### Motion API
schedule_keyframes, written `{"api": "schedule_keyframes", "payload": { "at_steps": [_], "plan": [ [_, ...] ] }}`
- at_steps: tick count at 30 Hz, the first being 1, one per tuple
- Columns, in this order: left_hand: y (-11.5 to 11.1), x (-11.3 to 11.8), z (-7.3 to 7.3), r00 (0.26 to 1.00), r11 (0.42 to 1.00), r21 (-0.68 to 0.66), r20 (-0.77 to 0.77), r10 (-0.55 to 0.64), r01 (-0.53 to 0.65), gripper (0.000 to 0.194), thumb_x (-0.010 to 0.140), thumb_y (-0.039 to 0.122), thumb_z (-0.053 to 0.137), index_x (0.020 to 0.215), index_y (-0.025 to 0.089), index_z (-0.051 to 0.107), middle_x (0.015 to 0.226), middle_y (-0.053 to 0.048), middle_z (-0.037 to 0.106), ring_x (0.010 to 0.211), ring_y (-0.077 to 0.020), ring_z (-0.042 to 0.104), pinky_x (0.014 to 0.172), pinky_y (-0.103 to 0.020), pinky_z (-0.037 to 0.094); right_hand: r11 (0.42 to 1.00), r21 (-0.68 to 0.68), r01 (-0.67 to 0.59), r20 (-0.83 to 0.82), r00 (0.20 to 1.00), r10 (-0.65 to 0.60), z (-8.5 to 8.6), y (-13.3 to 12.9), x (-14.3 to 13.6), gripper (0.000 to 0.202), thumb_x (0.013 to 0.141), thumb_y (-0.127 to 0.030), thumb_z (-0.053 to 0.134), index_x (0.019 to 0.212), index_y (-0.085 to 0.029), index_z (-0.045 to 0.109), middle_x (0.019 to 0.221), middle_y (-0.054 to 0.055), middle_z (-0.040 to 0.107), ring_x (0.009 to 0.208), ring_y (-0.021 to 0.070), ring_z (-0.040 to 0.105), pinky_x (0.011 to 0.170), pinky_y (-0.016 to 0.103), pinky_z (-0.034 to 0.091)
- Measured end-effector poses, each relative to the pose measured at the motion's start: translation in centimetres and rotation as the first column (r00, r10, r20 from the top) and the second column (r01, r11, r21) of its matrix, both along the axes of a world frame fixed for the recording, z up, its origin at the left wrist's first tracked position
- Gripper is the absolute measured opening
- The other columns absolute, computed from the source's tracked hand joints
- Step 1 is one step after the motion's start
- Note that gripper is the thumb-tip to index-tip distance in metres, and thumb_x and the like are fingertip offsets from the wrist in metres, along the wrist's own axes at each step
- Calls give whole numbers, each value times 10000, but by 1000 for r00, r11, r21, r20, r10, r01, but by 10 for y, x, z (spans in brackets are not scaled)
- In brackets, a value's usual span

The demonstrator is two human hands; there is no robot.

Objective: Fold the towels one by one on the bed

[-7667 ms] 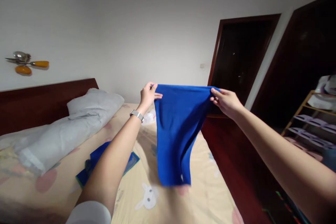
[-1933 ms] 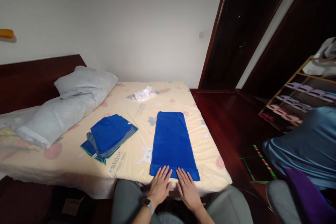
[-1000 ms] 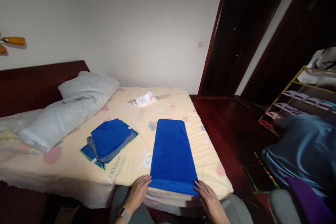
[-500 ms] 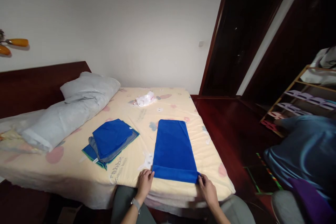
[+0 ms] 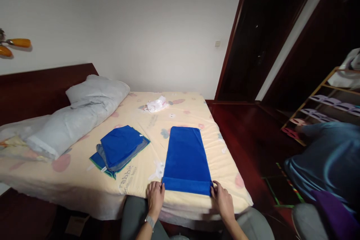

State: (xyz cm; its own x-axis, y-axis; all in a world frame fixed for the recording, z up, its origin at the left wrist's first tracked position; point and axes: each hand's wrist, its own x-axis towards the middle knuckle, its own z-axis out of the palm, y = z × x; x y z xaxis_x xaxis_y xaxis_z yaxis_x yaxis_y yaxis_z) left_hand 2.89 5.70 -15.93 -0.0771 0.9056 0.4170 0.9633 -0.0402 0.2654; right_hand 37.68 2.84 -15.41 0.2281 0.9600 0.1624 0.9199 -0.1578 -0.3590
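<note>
— Left hand (image 5: pixel 156 195), right hand (image 5: pixel 224 201)?
— Fingers nearly together, each pinching a near corner of blue cloth (image 5: pixel 187 154).
— Cloth?
— Flat on bed (image 5: pixel 153 129), near end folded; long axis running near to far.

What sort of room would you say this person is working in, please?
Most likely a bedroom in a home: there is a bed with a rabbit-print sheet, a dark wooden headboard behind a grey quilt, and a slipper rack near a dark door.
</note>
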Motion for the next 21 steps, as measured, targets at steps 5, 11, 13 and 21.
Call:
{"api": "schedule_keyframes", "payload": {
  "at_steps": [5,11,13,21],
  "plan": [
    [-4,10,7,979,977,48,-18,-205,206,347,1048,282,379,1200,220,684,1181,-112,734,1129,-278,668,984,-435,524,978,206,-36,59,998,25,-10,-11,-9,467,1026,-416,332,1315,-175,610,1297,166,680,1101,303,660,911,423,524],
    [-2,34,21,732,754,-167,-180,-657,636,569,1072,348,369,1622,313,227,1649,0,393,1498,-225,392,1229,-447,359,869,213,-446,213,890,404,-30,-14,-22,554,1016,-433,458,1544,-267,419,1565,50,509,1418,252,505,1163,425,437],
    [4,29,18,741,756,-217,-160,-652,618,604,1074,407,370,1632,327,152,1667,1,351,1507,-225,379,1223,-457,375,884,183,-429,210,896,392,-36,-10,-15,570,1014,-437,450,1546,-232,418,1570,69,492,1427,262,497,1159,440,455],
    [26,-18,7,780,741,-303,13,-626,600,650,1001,209,443,1616,298,253,1657,-17,367,1515,-223,366,1231,-446,390,891,101,-442,39,897,440,-35,8,24,602,874,-154,430,1463,-202,544,1493,91,576,1369,255,563,1175,472,471]
  ]
}}
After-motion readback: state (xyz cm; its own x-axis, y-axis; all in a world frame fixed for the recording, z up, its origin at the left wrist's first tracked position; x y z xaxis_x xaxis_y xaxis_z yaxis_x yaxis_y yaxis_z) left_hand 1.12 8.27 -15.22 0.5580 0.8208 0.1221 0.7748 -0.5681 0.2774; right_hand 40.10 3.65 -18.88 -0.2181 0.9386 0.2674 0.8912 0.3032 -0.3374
